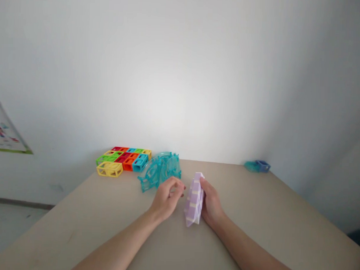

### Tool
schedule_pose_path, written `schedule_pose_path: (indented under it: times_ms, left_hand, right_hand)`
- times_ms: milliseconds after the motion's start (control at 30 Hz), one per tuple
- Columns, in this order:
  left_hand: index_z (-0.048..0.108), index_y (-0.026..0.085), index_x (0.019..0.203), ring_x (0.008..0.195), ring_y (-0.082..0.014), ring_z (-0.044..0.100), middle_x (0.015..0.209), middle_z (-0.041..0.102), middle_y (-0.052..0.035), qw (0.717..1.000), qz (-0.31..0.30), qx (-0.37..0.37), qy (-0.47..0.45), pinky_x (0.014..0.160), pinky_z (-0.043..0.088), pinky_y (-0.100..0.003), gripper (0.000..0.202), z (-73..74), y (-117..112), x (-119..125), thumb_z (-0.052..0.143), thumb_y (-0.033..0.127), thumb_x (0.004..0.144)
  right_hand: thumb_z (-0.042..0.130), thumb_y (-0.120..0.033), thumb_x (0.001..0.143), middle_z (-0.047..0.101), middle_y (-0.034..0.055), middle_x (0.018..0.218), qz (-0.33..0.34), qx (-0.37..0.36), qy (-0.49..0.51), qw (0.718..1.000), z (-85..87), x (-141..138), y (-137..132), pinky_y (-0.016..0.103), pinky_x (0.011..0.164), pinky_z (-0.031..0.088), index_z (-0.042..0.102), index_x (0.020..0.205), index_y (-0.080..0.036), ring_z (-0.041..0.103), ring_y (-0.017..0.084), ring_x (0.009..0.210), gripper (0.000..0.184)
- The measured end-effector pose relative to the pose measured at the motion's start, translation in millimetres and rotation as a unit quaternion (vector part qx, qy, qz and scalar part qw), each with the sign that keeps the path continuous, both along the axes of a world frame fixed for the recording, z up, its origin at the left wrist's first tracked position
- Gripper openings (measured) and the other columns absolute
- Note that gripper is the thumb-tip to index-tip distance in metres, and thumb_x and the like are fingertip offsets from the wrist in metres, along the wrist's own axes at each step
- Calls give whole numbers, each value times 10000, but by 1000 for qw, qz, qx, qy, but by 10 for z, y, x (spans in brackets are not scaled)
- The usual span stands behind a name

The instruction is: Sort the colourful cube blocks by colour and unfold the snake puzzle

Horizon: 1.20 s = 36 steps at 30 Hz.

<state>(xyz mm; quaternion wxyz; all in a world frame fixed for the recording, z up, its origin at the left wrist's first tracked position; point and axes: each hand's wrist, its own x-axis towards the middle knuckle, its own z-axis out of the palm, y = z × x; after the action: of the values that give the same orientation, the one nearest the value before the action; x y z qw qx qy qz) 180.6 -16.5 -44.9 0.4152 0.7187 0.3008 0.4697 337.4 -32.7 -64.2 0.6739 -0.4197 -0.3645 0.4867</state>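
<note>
Lilac block, one, in right hand

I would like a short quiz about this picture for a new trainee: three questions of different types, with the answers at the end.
1. True or false: the right hand is holding the lavender-and-white object.
2. What colour are the translucent pieces just beyond the left hand?
a) red
b) turquoise
c) black
3. Fill in the blank: as seen in the picture, the multicoloured open-frame blocks lie to the ____ of the translucent pieces.

Key:
1. True
2. b
3. left
</note>
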Motion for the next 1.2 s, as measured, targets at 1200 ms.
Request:
schedule_pose_path:
  times_ms: [1200]
  left_hand:
    - [666,113,742,564,-125,522,640,618,-18,929,-122,-350,-2,557,331,-246,358,-2,152,-96,736,456,669]
  right_hand:
    - [538,-510,827,394,-35,581,159,7,-320,934,102,50,-87,242,505,251,494,620,-166,366,106,553,404]
